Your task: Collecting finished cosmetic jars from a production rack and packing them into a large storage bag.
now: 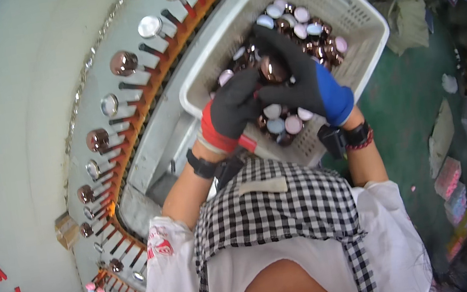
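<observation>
Both my hands wear black work gloves over a white perforated plastic basket (363,24). The basket is full of small shiny copper-coloured caps (314,37) with pale pink or bluish insides. My left hand (234,109), glove with a red cuff, and my right hand (295,73), glove with a blue cuff, meet on one shiny copper cap (272,69). Both hands' fingers close around it above the pile.
A curved grey machine edge (156,115) runs left of the basket, with a row of orange-and-black pegs (121,120); several carry copper or silver caps (123,63). A green floor (415,107) with boxes and rags lies to the right. I wear a checked apron.
</observation>
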Tool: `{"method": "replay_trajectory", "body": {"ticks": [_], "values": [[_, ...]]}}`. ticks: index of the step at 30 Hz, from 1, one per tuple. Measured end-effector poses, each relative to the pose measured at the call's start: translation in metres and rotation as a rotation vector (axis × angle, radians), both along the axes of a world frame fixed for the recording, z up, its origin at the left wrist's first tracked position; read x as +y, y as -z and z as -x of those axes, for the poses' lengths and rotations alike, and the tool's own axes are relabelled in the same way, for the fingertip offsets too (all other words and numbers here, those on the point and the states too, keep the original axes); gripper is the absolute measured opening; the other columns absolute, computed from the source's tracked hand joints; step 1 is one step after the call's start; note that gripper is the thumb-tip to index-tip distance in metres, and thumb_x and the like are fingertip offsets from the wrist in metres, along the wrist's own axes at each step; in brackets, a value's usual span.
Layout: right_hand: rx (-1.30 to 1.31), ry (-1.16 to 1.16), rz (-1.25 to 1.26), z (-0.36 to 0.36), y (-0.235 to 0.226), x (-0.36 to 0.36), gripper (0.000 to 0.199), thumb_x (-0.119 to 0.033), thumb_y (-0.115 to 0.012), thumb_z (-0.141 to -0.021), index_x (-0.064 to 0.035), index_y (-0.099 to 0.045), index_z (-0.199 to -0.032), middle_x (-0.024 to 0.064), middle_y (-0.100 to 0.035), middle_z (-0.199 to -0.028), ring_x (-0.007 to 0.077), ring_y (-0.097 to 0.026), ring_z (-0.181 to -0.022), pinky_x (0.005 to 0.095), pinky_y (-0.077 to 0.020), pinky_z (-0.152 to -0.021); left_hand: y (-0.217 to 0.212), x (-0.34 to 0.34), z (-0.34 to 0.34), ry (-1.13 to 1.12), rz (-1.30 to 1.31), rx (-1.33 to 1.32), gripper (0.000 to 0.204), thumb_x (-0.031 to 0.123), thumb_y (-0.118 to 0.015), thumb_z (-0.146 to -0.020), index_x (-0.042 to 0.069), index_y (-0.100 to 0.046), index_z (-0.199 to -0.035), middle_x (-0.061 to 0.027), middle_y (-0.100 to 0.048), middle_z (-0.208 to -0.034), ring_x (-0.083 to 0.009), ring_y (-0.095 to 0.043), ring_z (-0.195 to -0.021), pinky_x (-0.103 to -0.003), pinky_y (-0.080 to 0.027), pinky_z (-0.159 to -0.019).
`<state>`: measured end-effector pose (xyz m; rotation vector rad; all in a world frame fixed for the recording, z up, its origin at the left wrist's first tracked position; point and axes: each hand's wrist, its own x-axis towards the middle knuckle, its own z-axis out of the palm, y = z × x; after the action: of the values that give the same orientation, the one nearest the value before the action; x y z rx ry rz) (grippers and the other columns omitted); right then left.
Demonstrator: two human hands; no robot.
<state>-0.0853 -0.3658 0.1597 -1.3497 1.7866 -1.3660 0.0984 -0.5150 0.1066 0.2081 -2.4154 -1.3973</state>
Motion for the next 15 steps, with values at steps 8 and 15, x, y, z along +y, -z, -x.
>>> {"method": "replay_trajectory", "body": {"ticks": [8, 15], "values": [[-0.288, 0.023, 0.012, -0.019, 0.015, 0.036, 0.095, -0.022, -0.092, -0.086, -0.0062, -0.043, -0.166, 0.0161, -0.061, -0.153, 0.0238, -0.061, -0.138, 0.0402, -0.0508, -0.116, 0.046, 0.008, -0.025, 0.171, -0.58, 0.224, 0.074, -0.018, -0.064, -0.095, 0.006, -0.047, -0.163, -0.0109, -0.071, -0.132, -0.0231, -0.071, -0.113, -0.04, -0.06, -0.1], [-0.241, 0.129, 0.09, -0.034, 0.012, 0.056, 0.076, -0.013, -0.091, -0.083, -0.0047, -0.061, -0.152, 0.0139, -0.071, -0.14, 0.0221, -0.07, -0.126, 0.038, -0.0556, -0.109, 0.008, 0.034, -0.025, 0.191, -0.356, 0.275, 0.074, -0.019, -0.067, -0.092, 0.007, -0.054, -0.16, -0.0032, -0.071, -0.107, -0.0171, -0.068, -0.097, -0.035, -0.059, -0.092]]}}
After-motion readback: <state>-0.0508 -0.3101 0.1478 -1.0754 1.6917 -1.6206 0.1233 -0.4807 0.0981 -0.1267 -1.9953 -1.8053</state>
